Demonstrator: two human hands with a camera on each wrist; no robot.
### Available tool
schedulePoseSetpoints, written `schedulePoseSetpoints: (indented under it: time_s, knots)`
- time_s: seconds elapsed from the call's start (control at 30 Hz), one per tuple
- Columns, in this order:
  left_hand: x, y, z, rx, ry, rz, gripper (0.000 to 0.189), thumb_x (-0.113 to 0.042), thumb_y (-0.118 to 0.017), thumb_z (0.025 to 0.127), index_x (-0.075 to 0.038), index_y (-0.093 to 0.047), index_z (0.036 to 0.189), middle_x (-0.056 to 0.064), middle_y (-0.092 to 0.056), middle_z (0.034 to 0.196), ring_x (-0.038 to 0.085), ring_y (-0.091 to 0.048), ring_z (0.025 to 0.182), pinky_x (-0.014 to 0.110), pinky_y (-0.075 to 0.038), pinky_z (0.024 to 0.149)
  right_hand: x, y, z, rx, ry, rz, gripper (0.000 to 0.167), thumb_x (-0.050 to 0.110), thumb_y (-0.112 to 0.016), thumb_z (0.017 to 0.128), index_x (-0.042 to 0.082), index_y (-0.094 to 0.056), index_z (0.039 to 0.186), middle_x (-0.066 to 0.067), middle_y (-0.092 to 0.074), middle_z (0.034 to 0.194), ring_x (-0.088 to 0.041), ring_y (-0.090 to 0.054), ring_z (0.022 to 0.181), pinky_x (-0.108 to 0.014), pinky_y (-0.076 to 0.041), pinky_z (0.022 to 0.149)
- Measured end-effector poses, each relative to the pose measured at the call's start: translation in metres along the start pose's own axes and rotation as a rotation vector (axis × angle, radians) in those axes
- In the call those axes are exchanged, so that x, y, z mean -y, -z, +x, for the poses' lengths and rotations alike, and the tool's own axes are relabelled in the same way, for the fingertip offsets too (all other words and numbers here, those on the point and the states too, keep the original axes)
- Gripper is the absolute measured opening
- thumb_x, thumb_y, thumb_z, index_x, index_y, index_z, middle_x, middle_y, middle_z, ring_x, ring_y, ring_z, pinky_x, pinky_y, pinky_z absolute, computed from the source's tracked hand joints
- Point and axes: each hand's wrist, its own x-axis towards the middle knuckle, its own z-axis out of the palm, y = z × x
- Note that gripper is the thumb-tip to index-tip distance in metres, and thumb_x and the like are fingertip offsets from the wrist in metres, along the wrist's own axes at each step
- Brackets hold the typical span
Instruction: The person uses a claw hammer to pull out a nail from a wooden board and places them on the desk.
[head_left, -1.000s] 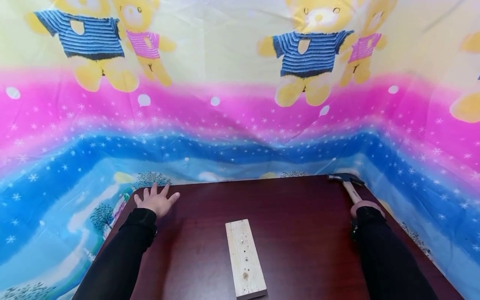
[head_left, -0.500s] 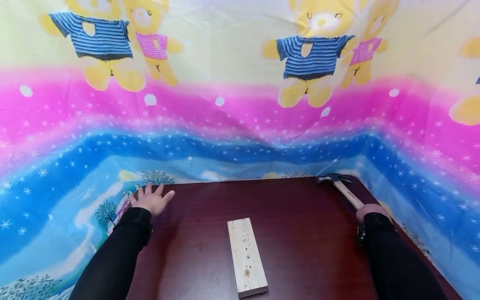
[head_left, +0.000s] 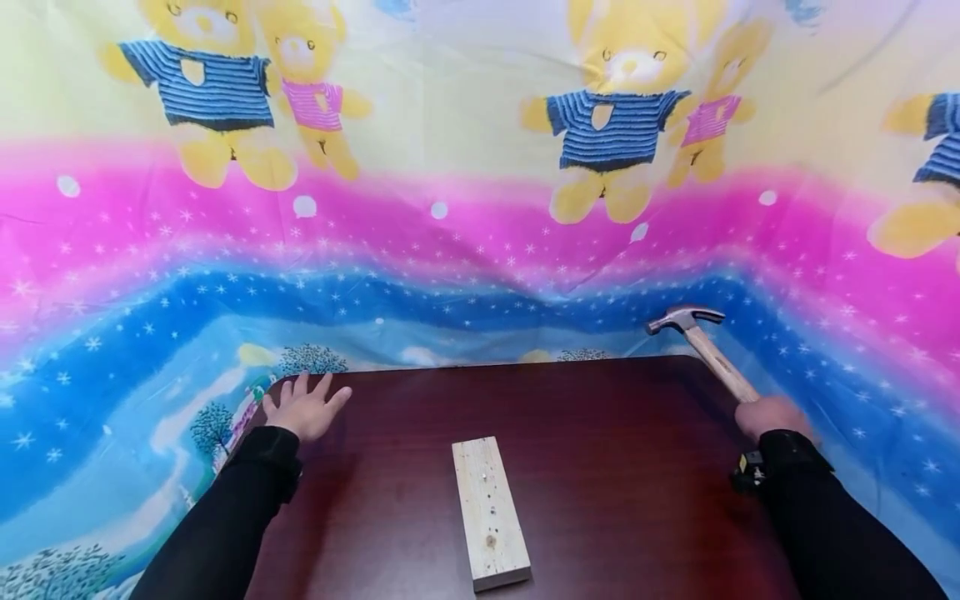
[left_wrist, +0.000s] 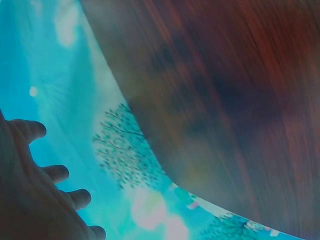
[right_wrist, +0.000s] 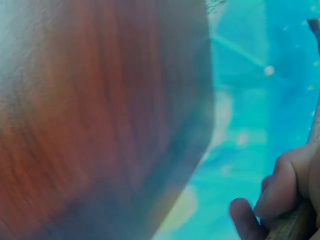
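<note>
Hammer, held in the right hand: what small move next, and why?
I'd probably bring the hammer inward toward the block: the right hand grips it firmly enough to look controlled, but out to the right, while the block lies untouched on the table.

I see a dark reddish-brown wood-grain table with rounded far corners. A creased printed cloth hangs behind the table and along both its sides. Closest to the table the print is pale blue, with leafy trees to its left; higher above it come deep blue with snowflakes, pink, then cream with teddy bears in striped shirts.
</note>
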Motion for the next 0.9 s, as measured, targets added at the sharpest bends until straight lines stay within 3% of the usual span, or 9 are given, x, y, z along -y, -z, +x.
schedulePoseSetpoints:
  time_s: [0.07, 0.17, 0.3, 0.37, 0.67, 0.9]
  knots:
    - [-0.007, -0.001, -0.001, -0.012, -0.026, -0.008, 0.090, -0.071, -0.022, 0.099, -0.004, -0.017, 0.159, 0.037, -0.001, 0.157, 0.061, 0.006, 0.139, 0.074, 0.012, 0.103, 0.002, 0.005, 0.001, -0.035, 0.003, 0.017, 0.037, 0.025, -0.041, 0.094, -0.010, -0.052, 0.101, -0.043, -0.043, 0.118, -0.063, -0.041, 0.105, -0.076, -0.029, 0.085]
    - [-0.019, 0.000, -0.001, -0.023, -0.061, -0.034, 0.089, -0.071, -0.023, 0.099, -0.007, -0.017, 0.160, 0.035, -0.001, 0.158, 0.059, 0.006, 0.140, 0.074, 0.012, 0.103, 0.010, 0.009, 0.000, -0.108, 0.050, 0.042, 0.038, 0.023, -0.043, 0.093, -0.011, -0.048, 0.109, -0.039, -0.046, 0.113, -0.058, -0.043, 0.100, -0.072, -0.028, 0.085]
    - [-0.031, 0.003, -0.003, -0.028, -0.106, -0.059, 0.088, -0.072, -0.022, 0.099, -0.010, -0.011, 0.161, 0.032, 0.001, 0.160, 0.056, 0.007, 0.142, 0.074, 0.010, 0.104, 0.030, 0.013, -0.008, -0.208, 0.134, 0.058, 0.025, 0.019, -0.050, 0.090, -0.004, -0.048, 0.100, -0.024, -0.053, 0.094, -0.045, -0.046, 0.086, -0.063, -0.028, 0.080]
    - [-0.037, 0.003, -0.005, -0.044, -0.132, -0.066, 0.087, -0.070, -0.023, 0.099, -0.011, -0.008, 0.162, 0.031, 0.000, 0.160, 0.055, 0.006, 0.142, 0.074, 0.008, 0.104, 0.042, 0.016, -0.013, -0.242, 0.167, 0.065, 0.026, 0.018, -0.053, 0.087, -0.004, -0.049, 0.102, -0.022, -0.054, 0.093, -0.043, -0.047, 0.085, -0.062, -0.028, 0.079]
    - [-0.062, 0.007, -0.016, -0.118, -0.239, -0.157, 0.083, -0.060, -0.034, 0.104, -0.013, 0.005, 0.161, 0.031, -0.002, 0.160, 0.051, -0.001, 0.145, 0.073, 0.003, 0.107, 0.095, 0.019, -0.033, -0.301, 0.309, 0.090, 0.034, 0.009, -0.059, 0.083, -0.006, -0.053, 0.113, -0.021, -0.060, 0.093, -0.041, -0.051, 0.083, -0.064, -0.024, 0.085]
    - [-0.088, 0.010, -0.022, -0.152, -0.326, -0.245, 0.086, -0.058, -0.041, 0.103, -0.018, 0.009, 0.161, 0.022, -0.005, 0.164, 0.042, -0.006, 0.148, 0.069, -0.006, 0.111, 0.129, 0.018, -0.054, -0.307, 0.374, 0.094, 0.032, 0.009, -0.062, 0.085, -0.003, -0.054, 0.114, -0.021, -0.060, 0.093, -0.040, -0.050, 0.084, -0.061, -0.022, 0.088]
